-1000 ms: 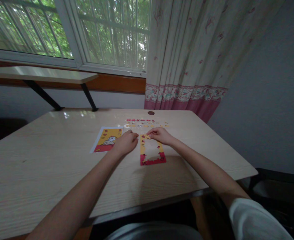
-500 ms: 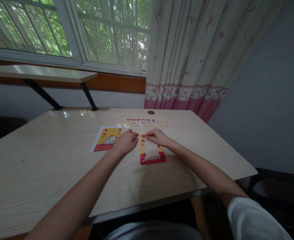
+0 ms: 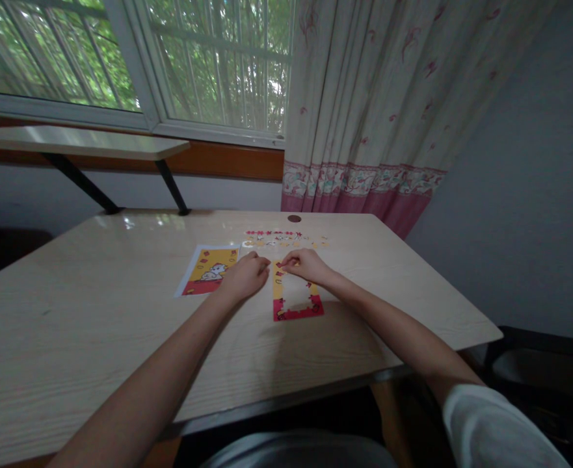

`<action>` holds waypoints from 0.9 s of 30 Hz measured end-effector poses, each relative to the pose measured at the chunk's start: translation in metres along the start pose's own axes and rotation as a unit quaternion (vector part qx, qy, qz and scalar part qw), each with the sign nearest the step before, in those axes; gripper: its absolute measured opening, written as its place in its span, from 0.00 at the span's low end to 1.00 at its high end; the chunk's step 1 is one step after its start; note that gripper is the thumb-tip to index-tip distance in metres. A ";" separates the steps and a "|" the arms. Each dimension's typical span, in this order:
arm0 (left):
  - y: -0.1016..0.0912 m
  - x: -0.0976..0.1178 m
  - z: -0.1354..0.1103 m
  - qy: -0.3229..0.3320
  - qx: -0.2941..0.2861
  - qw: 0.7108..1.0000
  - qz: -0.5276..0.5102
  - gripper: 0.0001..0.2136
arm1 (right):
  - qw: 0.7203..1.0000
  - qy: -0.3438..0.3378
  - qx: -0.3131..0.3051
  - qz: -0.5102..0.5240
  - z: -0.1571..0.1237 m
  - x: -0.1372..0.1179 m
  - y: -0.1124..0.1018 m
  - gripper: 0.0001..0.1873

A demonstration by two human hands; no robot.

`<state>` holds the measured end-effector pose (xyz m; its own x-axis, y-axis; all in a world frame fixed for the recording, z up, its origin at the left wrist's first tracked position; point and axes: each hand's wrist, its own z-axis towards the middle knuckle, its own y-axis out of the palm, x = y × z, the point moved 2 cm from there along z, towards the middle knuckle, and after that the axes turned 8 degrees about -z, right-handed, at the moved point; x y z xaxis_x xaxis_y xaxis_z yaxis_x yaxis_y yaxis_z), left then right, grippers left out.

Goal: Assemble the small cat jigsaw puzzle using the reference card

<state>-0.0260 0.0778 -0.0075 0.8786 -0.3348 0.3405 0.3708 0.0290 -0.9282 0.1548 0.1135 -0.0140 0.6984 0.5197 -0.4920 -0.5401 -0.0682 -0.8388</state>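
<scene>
A partly built jigsaw puzzle (image 3: 298, 314) lies on the table, a yellow and red border around a pale open middle. My right hand (image 3: 306, 263) is closed in a pinch over its upper left part; a small red-patterned bit shows at the fingertips, seemingly a puzzle piece. Just left of the puzzle's upper corner, my left hand (image 3: 248, 276) rests with curled fingers; what they hold, if anything, is hidden. Beside it lies a picture sheet (image 3: 211, 266) showing a white cartoon animal on yellow and red, partly covered by that hand.
Beyond my hands, loose puzzle pieces (image 3: 274, 233) lie in rows, red ones farthest away. Behind them is a round dark grommet (image 3: 294, 219) in the table (image 3: 120, 312). A raised shelf (image 3: 81, 142) stands at the back left, and a curtain (image 3: 359, 130) hangs behind the table.
My right hand shifts very slightly at the puzzle's upper left, still pinched. My left hand, the puzzle and the sheet stay where they were.
</scene>
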 end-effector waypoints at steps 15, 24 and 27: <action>-0.001 0.002 -0.001 -0.004 0.004 1.000 0.012 0.18 | 1.000 -0.005 0.009 -0.010 0.003 0.008 0.007 0.05; 0.000 0.001 -0.001 -0.005 0.002 1.000 0.009 0.17 | 0.996 -0.084 -0.022 -0.028 -0.004 0.000 -0.003 0.09; 0.000 0.000 0.000 -0.006 0.003 1.000 0.010 0.17 | 0.995 -0.085 -0.023 -0.049 -0.004 0.000 -0.003 0.09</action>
<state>-0.0258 0.0775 -0.0076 0.8893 -0.3225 0.3243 0.3556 0.0415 -0.9337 0.1589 0.1104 -0.0124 0.6543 0.6626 -0.3645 -0.4495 -0.0469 -0.8921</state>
